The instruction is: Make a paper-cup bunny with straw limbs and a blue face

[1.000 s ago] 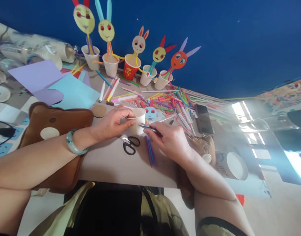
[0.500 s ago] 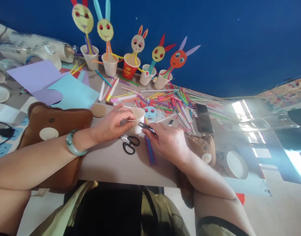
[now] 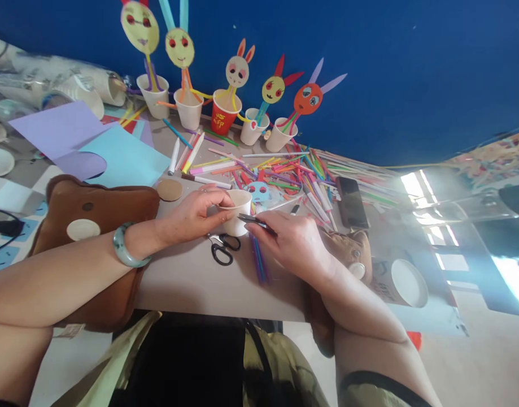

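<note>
A white paper cup [image 3: 238,217] is pinched at its left rim by my left hand [image 3: 204,209], the thumb outside and fingers over the edge. My right hand [image 3: 291,237] grips a slim dark tool with a pointed tip [image 3: 248,219]; its exact kind is hard to make out. The tip points left at the cup's right side, and whether it pierces the wall I cannot tell. Just below the cup lie black-handled scissors [image 3: 223,249]. Blue and purple pipe cleaners [image 3: 259,260] rest below my right hand.
Several cups with paper rabbit heads [image 3: 227,113] line the blue wall. Markers and pipe cleaners [image 3: 280,172] are heaped beyond my hands. A phone [image 3: 352,202] lies right, a brown cushion [image 3: 110,206] left, and purple and blue paper sheets [image 3: 127,155] behind it.
The view has shifted very slightly. Both hands keep their hold on the cup and the dark tool, with the tool's tip still at the cup's side.
</note>
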### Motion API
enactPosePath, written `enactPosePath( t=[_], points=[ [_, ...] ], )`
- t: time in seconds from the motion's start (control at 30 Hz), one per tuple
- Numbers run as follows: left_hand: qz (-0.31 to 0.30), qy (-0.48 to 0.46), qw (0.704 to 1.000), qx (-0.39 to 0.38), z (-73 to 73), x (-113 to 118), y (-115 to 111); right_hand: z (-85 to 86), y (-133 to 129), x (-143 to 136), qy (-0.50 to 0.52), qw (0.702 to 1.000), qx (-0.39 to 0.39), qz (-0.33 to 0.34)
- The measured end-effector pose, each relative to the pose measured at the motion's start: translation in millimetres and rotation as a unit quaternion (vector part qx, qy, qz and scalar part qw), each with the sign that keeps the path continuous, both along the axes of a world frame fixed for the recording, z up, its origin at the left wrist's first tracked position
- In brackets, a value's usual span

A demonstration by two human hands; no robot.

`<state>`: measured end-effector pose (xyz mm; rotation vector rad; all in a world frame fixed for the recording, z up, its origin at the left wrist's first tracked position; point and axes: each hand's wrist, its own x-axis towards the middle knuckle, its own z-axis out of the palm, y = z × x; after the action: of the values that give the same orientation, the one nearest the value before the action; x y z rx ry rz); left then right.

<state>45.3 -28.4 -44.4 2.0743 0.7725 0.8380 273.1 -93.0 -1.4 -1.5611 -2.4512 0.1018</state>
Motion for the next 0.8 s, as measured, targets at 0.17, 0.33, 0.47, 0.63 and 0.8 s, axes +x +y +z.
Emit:
enactPosePath(
  t=[0.17, 0.33, 0.47, 0.63, 0.8],
  points=[
    [-0.007, -0.006, 1.000, -0.030, 1.0, -1.3, -0.5, 2.3, 1.2, 0.7, 0.025, 0.999, -0.027, -0.002],
    [0.000, -0.020, 0.999, -0.045, 0.3, -0.4, -1.4, 3.4, 1.8, 1.0, 0.043, 0.999, -0.026, 0.000],
    [0.008, -0.039, 0.997, -0.059, -0.7, 0.0, -2.5, 2.0, 1.2, 0.8, 0.047, 0.999, -0.010, -0.001],
    [0.005, -0.052, 0.994, -0.097, 1.0, -0.7, -3.7, -1.5, 2.4, 1.0, 0.054, 0.998, 0.015, 0.000],
    [0.007, -0.061, 0.989, -0.133, 2.4, -0.8, -3.8, -4.8, 4.9, 0.9, 0.075, 0.997, 0.030, 0.007]
  ],
)
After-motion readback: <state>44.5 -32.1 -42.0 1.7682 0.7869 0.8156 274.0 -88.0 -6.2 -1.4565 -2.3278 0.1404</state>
